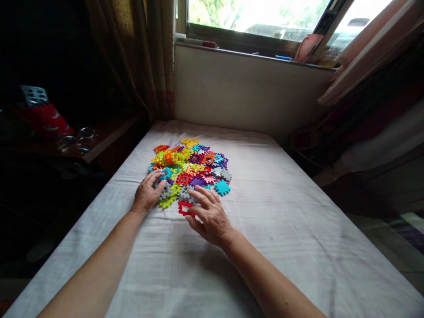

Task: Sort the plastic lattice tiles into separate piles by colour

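A heap of plastic interlocking tiles (185,170) in many colours, with notched edges, lies on the cloth-covered surface. My left hand (145,193) rests at the heap's left side, thumb and fingers apart, with its fingertips at a blue tile (165,173). Below that hand's thumb are grey tiles and a lime green tile (169,198). My right hand (212,216) is at the front of the heap, its thumb and a finger closed on the right edge of a red square frame tile (184,208). Its other fingers reach over a grey tile (185,192).
A pale sheet (271,229) covers the flat surface. On the dark side table (109,134) at left are eyeglasses (77,138) and a red container (49,121). A wall and window stand behind, curtains (155,57) at left, hanging cloth (367,53) at right.
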A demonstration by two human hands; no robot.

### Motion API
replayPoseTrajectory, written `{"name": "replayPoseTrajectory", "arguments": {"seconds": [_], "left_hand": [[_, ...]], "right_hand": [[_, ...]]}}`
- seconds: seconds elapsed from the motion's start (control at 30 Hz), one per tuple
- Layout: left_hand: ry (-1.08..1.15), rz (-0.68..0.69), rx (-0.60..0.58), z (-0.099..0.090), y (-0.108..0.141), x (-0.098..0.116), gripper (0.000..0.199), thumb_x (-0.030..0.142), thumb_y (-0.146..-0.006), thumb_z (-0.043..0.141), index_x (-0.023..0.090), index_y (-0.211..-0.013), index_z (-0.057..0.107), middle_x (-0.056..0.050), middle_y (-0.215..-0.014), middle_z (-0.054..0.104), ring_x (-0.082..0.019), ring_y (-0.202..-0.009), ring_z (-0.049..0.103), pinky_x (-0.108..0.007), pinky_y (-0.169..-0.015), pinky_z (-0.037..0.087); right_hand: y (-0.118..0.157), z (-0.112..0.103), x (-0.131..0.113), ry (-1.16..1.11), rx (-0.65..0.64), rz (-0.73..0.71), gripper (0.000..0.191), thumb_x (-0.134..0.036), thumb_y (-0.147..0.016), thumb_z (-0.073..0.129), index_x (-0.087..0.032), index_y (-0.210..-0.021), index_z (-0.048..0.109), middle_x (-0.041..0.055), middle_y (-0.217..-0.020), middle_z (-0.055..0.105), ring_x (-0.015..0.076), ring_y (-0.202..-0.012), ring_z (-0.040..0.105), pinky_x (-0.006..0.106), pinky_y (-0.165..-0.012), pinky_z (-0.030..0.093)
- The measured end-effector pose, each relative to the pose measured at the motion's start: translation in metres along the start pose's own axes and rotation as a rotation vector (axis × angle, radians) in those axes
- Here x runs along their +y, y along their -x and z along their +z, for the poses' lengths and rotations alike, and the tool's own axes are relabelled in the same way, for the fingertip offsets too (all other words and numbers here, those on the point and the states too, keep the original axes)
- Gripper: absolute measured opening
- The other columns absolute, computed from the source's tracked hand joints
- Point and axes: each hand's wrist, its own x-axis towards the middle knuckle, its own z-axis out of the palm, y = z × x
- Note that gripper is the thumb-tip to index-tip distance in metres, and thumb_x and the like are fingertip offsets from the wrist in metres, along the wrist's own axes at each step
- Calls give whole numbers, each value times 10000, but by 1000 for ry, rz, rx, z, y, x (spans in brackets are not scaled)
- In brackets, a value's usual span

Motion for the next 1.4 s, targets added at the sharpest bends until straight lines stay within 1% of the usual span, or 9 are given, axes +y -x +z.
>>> {"name": "replayPoseTrajectory", "arguments": {"seconds": [0.17,0.3,0.4,0.53,0.67,0.8,1.1,1.3,1.4], "left_hand": [[17,-9,13,1,-1,-2,374,510,-824,534,228,-1021,683,-81,-1273,676,-241,-1226,604,-416,-1117,427],[20,-8,14,1,-2,-3,370,511,-816,546,234,-1011,692,-72,-1251,689,-243,-1202,620,-412,-1105,440],[25,-3,16,0,-2,-2,372,514,-817,542,226,-999,693,-80,-1244,691,-246,-1206,617,-416,-1113,432],[13,-15,2,-1,-2,0,368,512,-823,539,224,-997,688,-76,-1261,684,-246,-1215,611,-420,-1117,428],[-5,-21,-6,-1,-1,1,368,507,-833,537,225,-1017,685,-75,-1276,676,-245,-1224,606,-421,-1122,424],[-22,-8,-15,-2,-1,-1,354,502,-843,539,238,-1028,684,-64,-1287,671,-246,-1230,604,-422,-1115,433],[-71,66,14,-1,-2,-5,343,481,-871,533,231,-1050,685,-82,-1272,675,-251,-1203,620,-424,-1077,464],[-228,353,100,-9,10,27,310,423,-928,516,243,-1125,675,-97,-1329,642,-279,-1305,545,-516,-1144,354],[-234,604,-30,-6,22,53,309,405,-913,558,286,-1172,679,-65,-1367,626,-279,-1374,475,-548,-1198,243]], "right_hand": [[-2,-33,61,-59,226,413,348,-374,-983,411,-232,-872,708,97,-1087,723,215,-1037,644,354,-891,507],[15,-53,136,193,166,887,353,-343,-924,438,-208,-707,681,81,-793,689,202,-771,607,299,-692,448],[28,-56,163,299,90,1064,332,-327,-911,464,-182,-770,727,109,-846,692,218,-786,604,307,-677,420],[30,-42,153,395,228,894,317,-287,-907,490,-150,-1075,722,158,-1095,689,264,-1005,600,354,-853,437],[17,-22,118,304,46,630,275,-355,-929,532,-204,-1069,714,95,-1017,711,226,-925,615,323,-843,446],[4,-8,85,291,-113,540,262,-377,-892,615,-219,-1080,703,82,-1019,698,220,-915,610,301,-815,450],[-1,5,55,195,-98,511,214,-285,-887,599,-223,-1067,697,74,-1031,676,205,-901,600,295,-805,458],[-1,7,48,207,-68,397,169,-316,-886,618,-217,-960,733,99,-1093,660,247,-1004,551,365,-876,438],[-2,7,46,169,-102,273,155,-303,-890,612,-228,-882,746,89,-1067,669,241,-988,547,381,-891,429]]}}
